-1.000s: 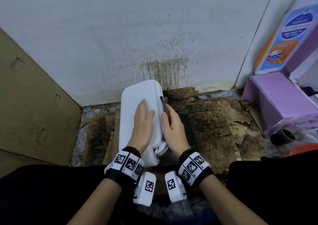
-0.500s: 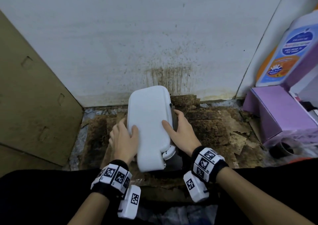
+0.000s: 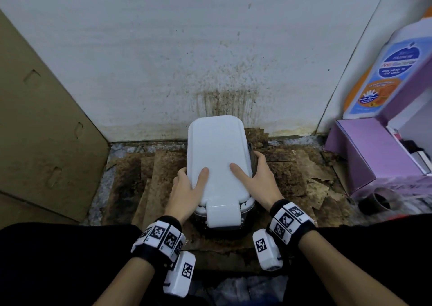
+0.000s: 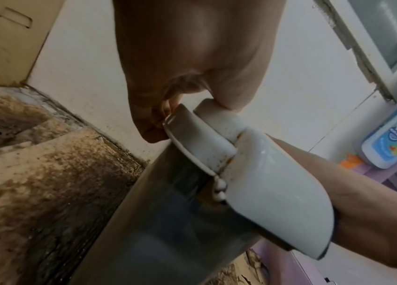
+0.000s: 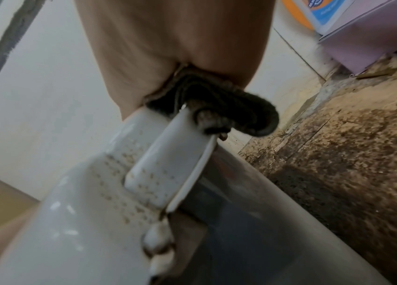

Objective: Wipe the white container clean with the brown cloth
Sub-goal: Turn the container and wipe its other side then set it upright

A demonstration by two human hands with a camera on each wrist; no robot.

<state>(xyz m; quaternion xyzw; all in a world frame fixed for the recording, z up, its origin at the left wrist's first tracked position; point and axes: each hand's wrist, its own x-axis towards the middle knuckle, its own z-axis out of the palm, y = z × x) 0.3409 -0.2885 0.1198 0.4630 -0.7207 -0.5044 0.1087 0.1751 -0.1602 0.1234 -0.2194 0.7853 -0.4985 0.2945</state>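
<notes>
The white container (image 3: 217, 156) stands on stained cardboard by the wall, its lid facing up and its latch toward me. My left hand (image 3: 191, 179) grips its left edge with the thumb on the lid. On the other side, my right hand (image 3: 256, 172) clasps the right edge, thumb on the lid. Its fingers hold the dark brown cloth (image 3: 252, 158) against the container's side. In the right wrist view the bunched cloth (image 5: 229, 110) sits squeezed between palm and lid rim (image 5: 192, 154). The left wrist view shows the lid's latch (image 4: 273, 196) and grey body below.
A stained white wall (image 3: 210, 60) rises right behind the container. A brown cardboard panel (image 3: 42, 130) leans at the left. At the right are a purple box (image 3: 369, 156), a blue-labelled bottle (image 3: 383, 72) and a dark cup (image 3: 378, 200). Dirty cardboard (image 3: 292, 177) covers the floor.
Both hands slid from the top of the container to its two sides. The container turned so that its lid faces up and came nearer to me.
</notes>
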